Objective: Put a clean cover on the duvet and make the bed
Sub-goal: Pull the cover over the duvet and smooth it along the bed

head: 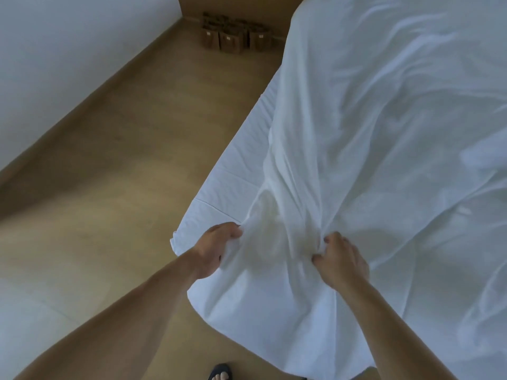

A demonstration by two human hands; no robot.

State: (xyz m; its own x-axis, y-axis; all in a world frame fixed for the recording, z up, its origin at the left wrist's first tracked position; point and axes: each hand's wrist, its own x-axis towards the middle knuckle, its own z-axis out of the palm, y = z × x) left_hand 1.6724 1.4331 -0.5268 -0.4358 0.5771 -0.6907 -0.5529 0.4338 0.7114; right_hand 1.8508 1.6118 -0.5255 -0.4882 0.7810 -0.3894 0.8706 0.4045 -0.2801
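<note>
A white duvet cover [384, 127] lies crumpled across the bed, reaching the near corner and hanging over the foot edge. My left hand [215, 249] grips a bunch of the cover at the bed's near left corner. My right hand [340, 260] grips another bunch a little to the right, fingers curled into the cloth. Between my hands the fabric is gathered into folds. To the left of the cover a strip of white fitted sheet [236, 165] shows on the mattress. The duvet itself cannot be told apart from the cover.
Wooden floor [123, 160] runs along the bed's left side up to a white wall [55, 50]. Several brown paper bags [233, 34] stand on the floor at the far corner. My sandalled foot [220, 373] is at the bottom edge.
</note>
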